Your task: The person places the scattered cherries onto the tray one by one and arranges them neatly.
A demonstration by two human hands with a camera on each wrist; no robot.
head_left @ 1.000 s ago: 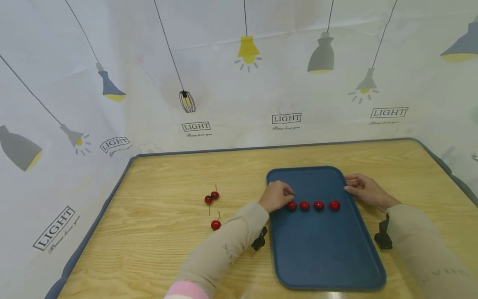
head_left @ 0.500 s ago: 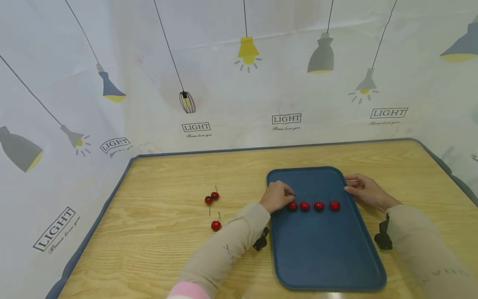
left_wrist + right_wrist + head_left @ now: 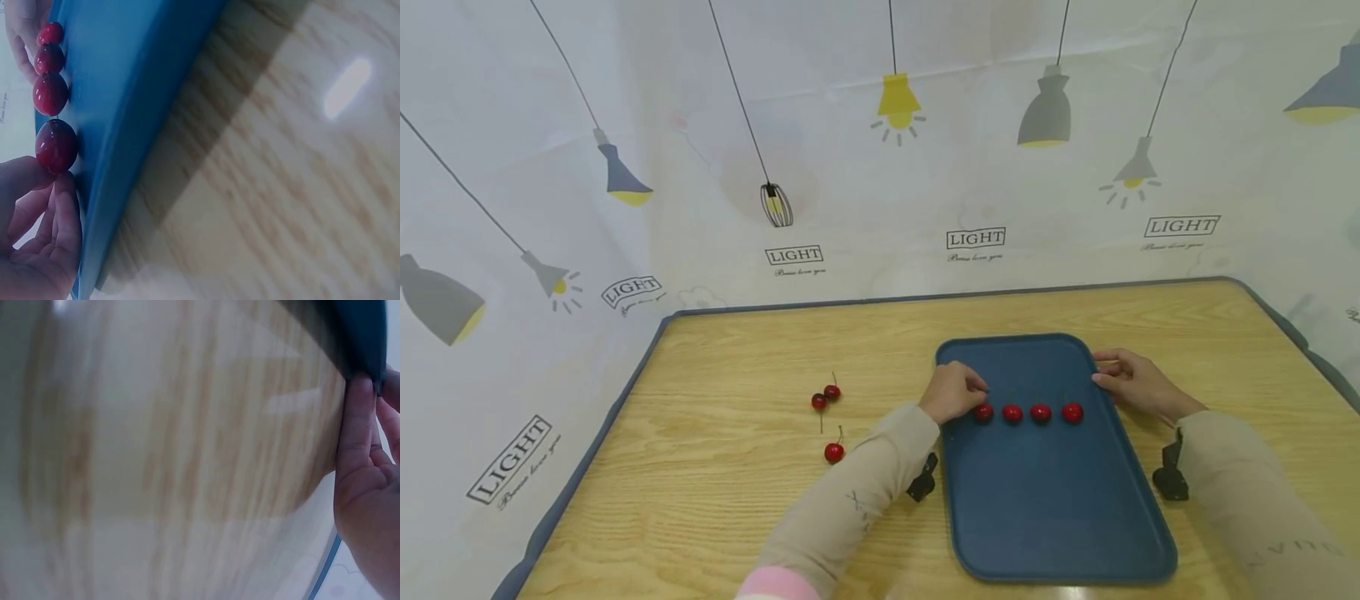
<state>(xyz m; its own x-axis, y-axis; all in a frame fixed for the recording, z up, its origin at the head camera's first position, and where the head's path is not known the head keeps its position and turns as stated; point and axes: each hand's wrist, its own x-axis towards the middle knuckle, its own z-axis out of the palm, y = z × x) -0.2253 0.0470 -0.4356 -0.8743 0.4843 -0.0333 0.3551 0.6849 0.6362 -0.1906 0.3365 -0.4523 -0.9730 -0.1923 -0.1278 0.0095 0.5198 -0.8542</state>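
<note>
In the head view, a blue tray [image 3: 1060, 517] bears several red cherries in a row across its upper half. My left hand [image 3: 953, 393] reaches over the tray's left rim and pinches the leftmost cherry [image 3: 983, 412] between thumb and fingertips. From the left wrist view, the thumb and a finger meet at the near end of that cherry [image 3: 56, 147], which rests on the tray. At the tray's right rim, my right hand [image 3: 1142, 387] holds the edge with thumb and fingers. The right wrist view has its fingertips against the tray's edge [image 3: 362, 337].
Left of the tray, two cherries [image 3: 818, 402] touch on the wooden table [image 3: 715, 500], and another cherry [image 3: 833, 452] lies nearer to me, stem upward. A white cloth [image 3: 865, 167] printed with lamps rises behind the table.
The leftmost cherry shifts slightly right, then back left with my left hand, widening the gap to its neighbour. My right hand and the tray stay where they were.
</note>
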